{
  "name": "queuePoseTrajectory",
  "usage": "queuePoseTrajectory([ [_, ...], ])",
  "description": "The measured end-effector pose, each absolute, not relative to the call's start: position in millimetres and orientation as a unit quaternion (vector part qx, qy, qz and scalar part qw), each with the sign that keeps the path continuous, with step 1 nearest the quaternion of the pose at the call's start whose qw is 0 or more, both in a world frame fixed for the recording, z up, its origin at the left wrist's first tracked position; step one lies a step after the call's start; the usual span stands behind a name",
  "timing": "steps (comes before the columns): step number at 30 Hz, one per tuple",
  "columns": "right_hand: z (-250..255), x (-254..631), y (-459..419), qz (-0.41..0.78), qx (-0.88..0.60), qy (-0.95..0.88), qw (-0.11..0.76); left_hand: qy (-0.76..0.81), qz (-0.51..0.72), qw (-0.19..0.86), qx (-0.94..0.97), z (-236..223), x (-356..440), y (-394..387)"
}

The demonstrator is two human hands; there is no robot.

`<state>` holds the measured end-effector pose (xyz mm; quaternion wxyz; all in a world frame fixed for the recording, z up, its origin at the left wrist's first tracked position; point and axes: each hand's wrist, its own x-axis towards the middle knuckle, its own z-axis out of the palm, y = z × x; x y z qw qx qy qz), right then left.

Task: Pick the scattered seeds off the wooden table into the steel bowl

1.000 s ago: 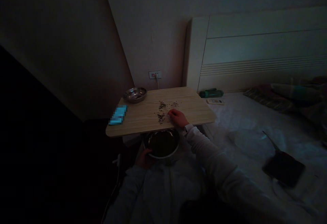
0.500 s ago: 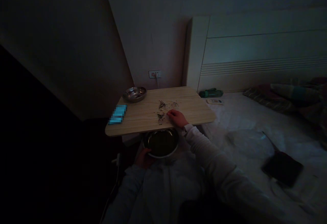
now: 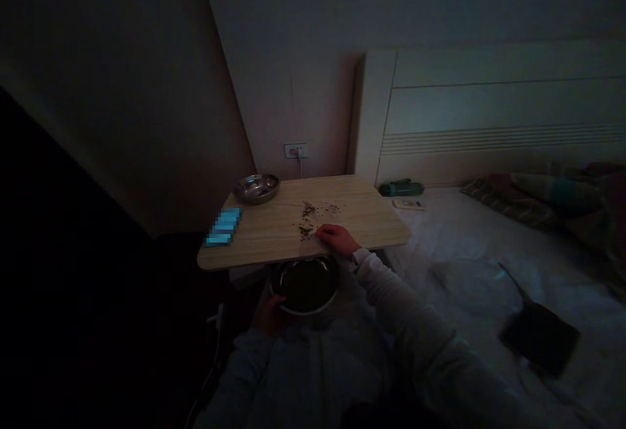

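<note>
My right hand [image 3: 337,239] rests low over the pale wooden tabletop [image 3: 274,240], its fingers pinched together. A small pale sliver shows at the fingertips, too small to name. Just left of those fingers lies a loose pile of small dark grains [image 3: 306,231]. A second scatter of dark grains [image 3: 309,208] is a little farther back, with a sparser group [image 3: 334,208] to its right. Below the table's near edge, my left hand [image 3: 270,315] grips the left rim of a wide metal basin [image 3: 307,285], thumb over the edge. The basin's inside is dark.
A shiny steel bowl [image 3: 257,189] stands at the table's back left, with a blurred blue rectangle [image 3: 223,227] in front. On the bed to the right lie a green bottle [image 3: 402,188], a remote control [image 3: 409,205] and a dark flat long-handled thing [image 3: 539,338]. A wall socket [image 3: 296,150] is behind.
The whole view has shifted slightly, so the scene sits lower. My right hand has moved a little toward the table's near edge, beside the nearer pile. My left hand keeps its grip on the basin.
</note>
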<state>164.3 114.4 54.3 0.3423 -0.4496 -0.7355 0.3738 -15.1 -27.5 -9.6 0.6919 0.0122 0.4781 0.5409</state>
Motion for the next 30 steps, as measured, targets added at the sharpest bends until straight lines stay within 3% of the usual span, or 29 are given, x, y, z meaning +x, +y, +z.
queuePoseTrajectory([
  [7, 54, 178, 129, 0.360, -0.505, -0.643, 0.450, 0.467, 0.533, 0.706, 0.003, -12, -16, -26],
  [16, 51, 179, 128, 0.290, -0.513, -0.692, 0.417, 0.485, 0.539, 0.688, 0.008, -9, -14, -26],
  [30, 54, 178, 127, 0.304, -0.511, -0.701, 0.393, 0.491, 0.527, 0.693, 0.016, -3, -12, -29],
])
